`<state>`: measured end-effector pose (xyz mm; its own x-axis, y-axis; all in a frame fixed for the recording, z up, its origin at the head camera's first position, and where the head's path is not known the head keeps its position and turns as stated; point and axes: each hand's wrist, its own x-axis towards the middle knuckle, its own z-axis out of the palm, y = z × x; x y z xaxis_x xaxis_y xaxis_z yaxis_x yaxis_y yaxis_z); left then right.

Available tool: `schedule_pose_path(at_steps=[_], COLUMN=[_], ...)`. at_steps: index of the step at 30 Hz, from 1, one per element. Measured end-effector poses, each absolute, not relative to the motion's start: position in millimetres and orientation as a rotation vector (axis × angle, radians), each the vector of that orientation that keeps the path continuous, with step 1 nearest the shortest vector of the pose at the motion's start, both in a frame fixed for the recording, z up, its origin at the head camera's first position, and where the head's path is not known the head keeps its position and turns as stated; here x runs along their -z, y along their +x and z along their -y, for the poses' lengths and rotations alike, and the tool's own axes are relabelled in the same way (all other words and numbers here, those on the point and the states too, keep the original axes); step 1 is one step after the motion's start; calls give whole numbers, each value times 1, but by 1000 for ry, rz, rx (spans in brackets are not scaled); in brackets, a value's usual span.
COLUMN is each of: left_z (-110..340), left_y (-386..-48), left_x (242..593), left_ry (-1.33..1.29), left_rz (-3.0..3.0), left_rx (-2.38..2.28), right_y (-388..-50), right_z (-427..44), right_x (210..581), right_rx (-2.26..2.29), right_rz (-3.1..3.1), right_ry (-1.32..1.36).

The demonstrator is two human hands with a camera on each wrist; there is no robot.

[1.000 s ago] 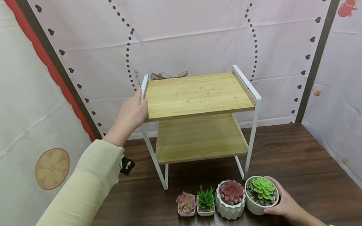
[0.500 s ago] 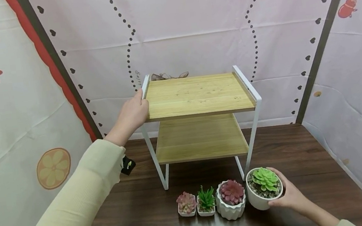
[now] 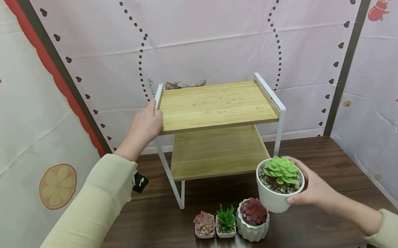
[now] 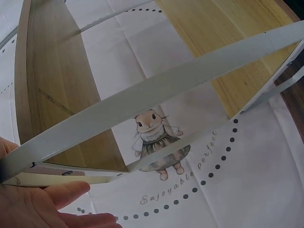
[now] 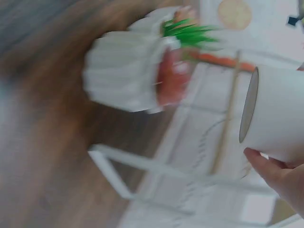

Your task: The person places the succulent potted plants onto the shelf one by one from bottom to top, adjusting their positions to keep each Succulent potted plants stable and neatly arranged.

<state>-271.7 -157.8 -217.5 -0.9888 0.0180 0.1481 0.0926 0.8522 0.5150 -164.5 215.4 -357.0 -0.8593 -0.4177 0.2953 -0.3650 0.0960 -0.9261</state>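
Note:
My right hand (image 3: pixel 314 186) grips a smooth white round pot (image 3: pixel 274 198) with a bright green succulent, held up off the table in front of the shelf's right leg. In the right wrist view the pot (image 5: pixel 278 111) shows its underside rim, with fingers (image 5: pixel 266 168) against its side. My left hand (image 3: pixel 144 125) holds the left front corner of a two-tier wooden shelf (image 3: pixel 215 105) with a white metal frame. The left wrist view has the hand (image 4: pixel 38 204) around the frame's white bar (image 4: pixel 142 97), its fingers partly hidden.
Three potted succulents stand in a row on the dark wooden table (image 3: pixel 139 241): a pink one (image 3: pixel 204 224), a spiky green one (image 3: pixel 226 221) and a dark red one in a ribbed white pot (image 3: pixel 253 230). Printed cloth (image 3: pixel 204 22) encloses the table.
My right hand has lifted the green succulent's pot from the row's right end, upward and toward the shelf. My left hand stays on the shelf corner.

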Motion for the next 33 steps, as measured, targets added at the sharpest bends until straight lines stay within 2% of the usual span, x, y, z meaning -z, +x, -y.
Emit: schedule_pose_path(at_steps=[9,18,24,33], left_z=[157,157,157,156], left_y=[-271,-272,-274,-274], left_x=[218,220,219,220], left_ry=[-82,-87,-82,-88], left_rz=[2879,2857,2851,2840], left_rx=[822,831,831,852], right_y=[-173,-184,-201,-238], right_z=[-180,-139,-111,-78], right_x=[279,220,197,189], right_rx=[1909,1957,1942,1989], right_rz=[-2220,-2145,-2197,-2165], right_ry=[-844,-791,-778,-808])
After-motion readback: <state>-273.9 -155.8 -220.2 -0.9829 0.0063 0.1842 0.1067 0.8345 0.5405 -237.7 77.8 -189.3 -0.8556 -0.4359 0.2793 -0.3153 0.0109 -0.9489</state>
